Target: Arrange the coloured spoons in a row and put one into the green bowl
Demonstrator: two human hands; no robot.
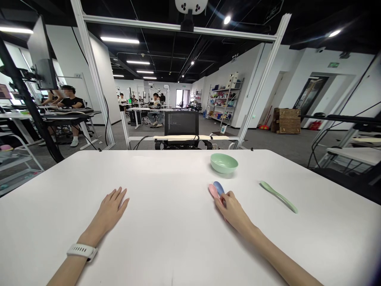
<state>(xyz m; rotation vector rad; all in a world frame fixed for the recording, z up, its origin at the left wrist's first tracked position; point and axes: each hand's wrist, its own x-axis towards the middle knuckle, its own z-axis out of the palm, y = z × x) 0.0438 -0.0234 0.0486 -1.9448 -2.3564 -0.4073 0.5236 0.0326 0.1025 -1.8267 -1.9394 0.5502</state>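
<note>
Your right hand [234, 211] pinches the pink spoon [212, 190] and blue spoon [218, 187].
Its fingers sit narrow on both handles, heads toward eleven o'clock; at twelve stands the green bowl [224, 163], smooth inside showing; at three, the green spoon [278, 194]; at nine, your left hand [112, 208] lies loosely spread.

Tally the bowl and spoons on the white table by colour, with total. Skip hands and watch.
Green: 2 (green bowl, green spoon)
Pink: 1 (pink spoon)
Blue: 1 (blue spoon)
Total: 4
</note>
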